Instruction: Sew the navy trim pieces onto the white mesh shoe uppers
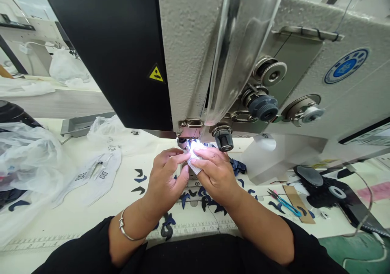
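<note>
A cream sewing table (70, 221) is lying under the sewing machine (195, 50), and the left hand (166, 180) and right hand (215, 172) are pinching a small white fabric piece (194, 164) beside the presser foot (184, 143). Fingers this close are risking a needle injury. On the left, a plastic bag (27, 156) is holding dark fabric (14, 197).

The sewing machine head (189, 42) is rough matt metal, the bag (30, 156) glossy plastic.

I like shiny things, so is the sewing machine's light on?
On: a bright white glow shines on the white fabric piece between the left hand and right hand, under the sewing machine.
</note>
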`<action>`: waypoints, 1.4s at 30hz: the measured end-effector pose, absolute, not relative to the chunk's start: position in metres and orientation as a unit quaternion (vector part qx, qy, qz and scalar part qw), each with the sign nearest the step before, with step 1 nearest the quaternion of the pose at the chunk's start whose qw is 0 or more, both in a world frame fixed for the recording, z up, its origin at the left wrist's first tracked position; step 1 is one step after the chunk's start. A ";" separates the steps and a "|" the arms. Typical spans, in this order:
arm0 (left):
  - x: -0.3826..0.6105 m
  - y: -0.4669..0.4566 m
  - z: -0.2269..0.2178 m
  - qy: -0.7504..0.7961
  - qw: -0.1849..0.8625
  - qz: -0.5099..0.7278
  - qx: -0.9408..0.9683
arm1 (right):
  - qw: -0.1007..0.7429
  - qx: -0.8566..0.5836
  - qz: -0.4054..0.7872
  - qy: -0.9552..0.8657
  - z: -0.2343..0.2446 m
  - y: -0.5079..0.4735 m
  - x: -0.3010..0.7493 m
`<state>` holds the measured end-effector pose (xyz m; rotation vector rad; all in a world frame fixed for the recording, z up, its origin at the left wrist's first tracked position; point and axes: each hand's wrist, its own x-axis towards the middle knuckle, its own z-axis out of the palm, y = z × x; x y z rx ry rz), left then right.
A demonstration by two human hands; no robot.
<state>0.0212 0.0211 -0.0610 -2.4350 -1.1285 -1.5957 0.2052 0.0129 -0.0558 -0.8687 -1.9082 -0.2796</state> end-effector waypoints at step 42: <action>0.019 0.019 -0.065 -0.380 -0.015 -0.503 -0.776 | 0.514 -0.344 -0.035 -0.785 -0.054 0.016 0.211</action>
